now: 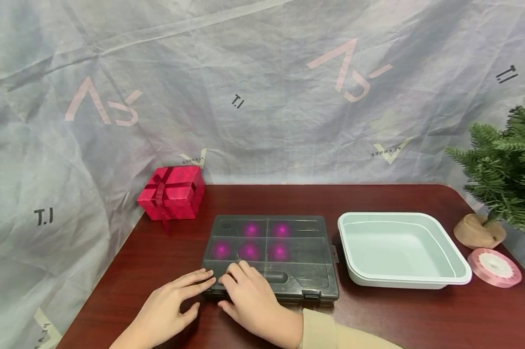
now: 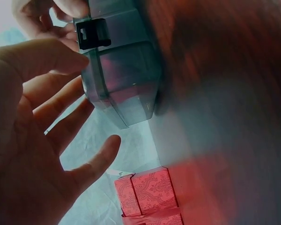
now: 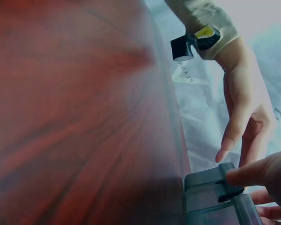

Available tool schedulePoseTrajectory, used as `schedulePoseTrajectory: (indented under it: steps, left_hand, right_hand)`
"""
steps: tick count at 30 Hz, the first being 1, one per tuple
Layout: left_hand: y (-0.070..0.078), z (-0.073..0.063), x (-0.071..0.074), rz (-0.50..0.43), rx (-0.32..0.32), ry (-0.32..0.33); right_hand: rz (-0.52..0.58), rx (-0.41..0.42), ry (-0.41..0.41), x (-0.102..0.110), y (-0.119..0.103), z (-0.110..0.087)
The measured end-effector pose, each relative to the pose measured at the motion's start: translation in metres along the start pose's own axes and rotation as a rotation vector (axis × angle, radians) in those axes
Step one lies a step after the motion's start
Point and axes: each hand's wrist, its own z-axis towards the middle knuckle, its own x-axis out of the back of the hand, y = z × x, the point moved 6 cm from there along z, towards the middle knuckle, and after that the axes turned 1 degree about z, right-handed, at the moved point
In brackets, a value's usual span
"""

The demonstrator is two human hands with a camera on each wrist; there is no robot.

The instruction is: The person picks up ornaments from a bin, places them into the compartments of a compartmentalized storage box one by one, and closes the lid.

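A dark see-through compartment box [image 1: 303, 261] lies on the table with its lid down. Several blurred magenta spots [image 1: 250, 251] show through the lid in separate compartments. My left hand [image 1: 168, 303] is at the box's front left corner, its fingers spread and nearly straight, fingertips at the lid's edge. Just right of it, my right hand [image 1: 255, 303] bends its fingers over the front edge, with the thumb against the front side beside a black latch [image 2: 92, 33]. Another latch [image 1: 311, 294] sits at the front right. The right hand partly covers the box's handle slot.
To the right stands a pale green plastic tub [image 1: 402, 247]. Beyond it are a pink ribbon roll [image 1: 508, 271] and a small artificial tree [image 1: 513, 160] on a wooden base. A red gift box [image 1: 173, 194] with a bow stands at the back left. Grey fabric [image 1: 262, 97] hangs behind the table.
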Motion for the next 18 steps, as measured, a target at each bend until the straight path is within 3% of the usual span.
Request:
schedulePoseTrajectory:
  steps: [12, 18]
  left_hand:
    - [0.000, -0.002, 0.000, 0.018, -0.014, 0.022]
    - [-0.002, -0.001, -0.002, 0.010, 0.004, 0.007]
  right_hand:
    - [-0.023, 0.016, 0.046, -0.006, 0.000, 0.007]
    - [-0.081, 0.017, 0.001, -0.008, -0.001, 0.012]
